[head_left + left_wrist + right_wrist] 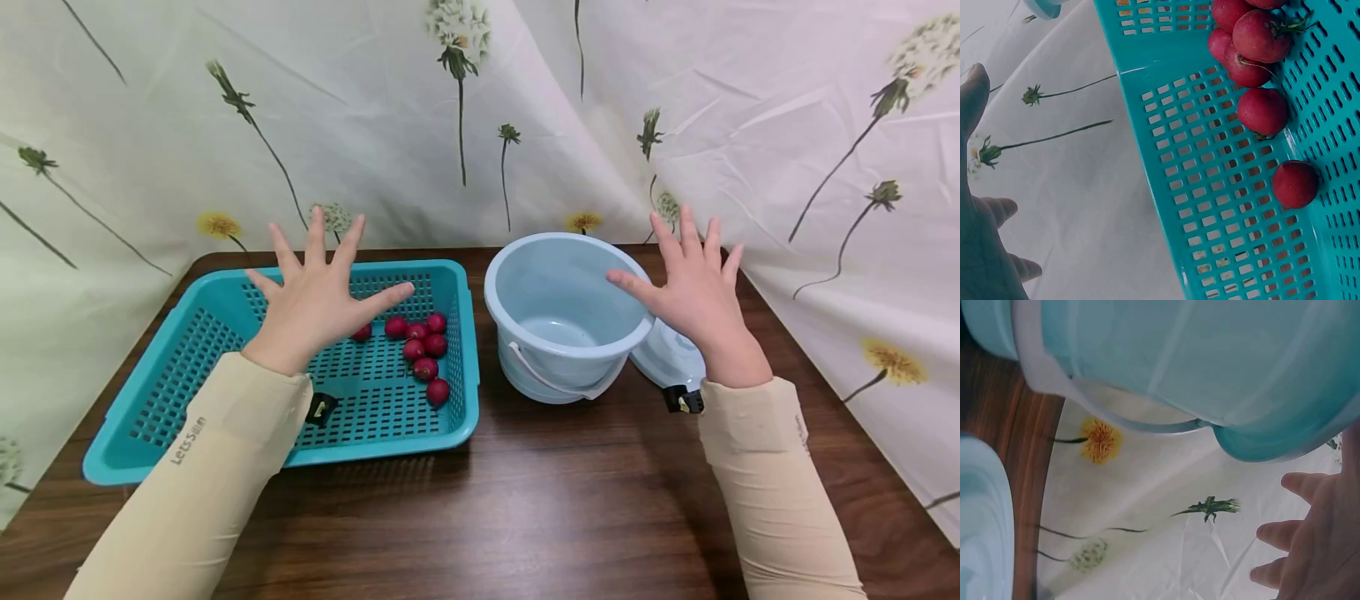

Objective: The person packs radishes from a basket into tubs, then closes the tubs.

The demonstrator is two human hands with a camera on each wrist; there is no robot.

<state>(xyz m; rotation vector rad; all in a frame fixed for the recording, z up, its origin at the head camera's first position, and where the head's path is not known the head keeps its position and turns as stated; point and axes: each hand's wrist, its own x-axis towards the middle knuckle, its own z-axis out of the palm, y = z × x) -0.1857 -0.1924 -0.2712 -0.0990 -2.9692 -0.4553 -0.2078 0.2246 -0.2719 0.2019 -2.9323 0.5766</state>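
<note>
My left hand (311, 304) hovers above a turquoise plastic basket (471, 350), fingers spread wide and holding nothing. In the basket's right part lie several red radishes (425, 368), grouped loosely along the wall; the left wrist view shows a single radish (1295, 184) apart from the cluster. Over the right rim of a light blue bucket (525, 367) is my right hand (697, 296), its fingers also splayed with nothing in them. A white handle (555, 385) hangs down the bucket's front. Partly hidden behind the right hand and wrist, a light blue lid (663, 354) lies beside the bucket.
Everything stands on a dark brown wooden table (525, 517). A white cloth (390, 125) printed with dandelions hangs along the table's back and sides. Small black wrist devices show under the left sleeve (240, 458) and by the right sleeve (772, 475).
</note>
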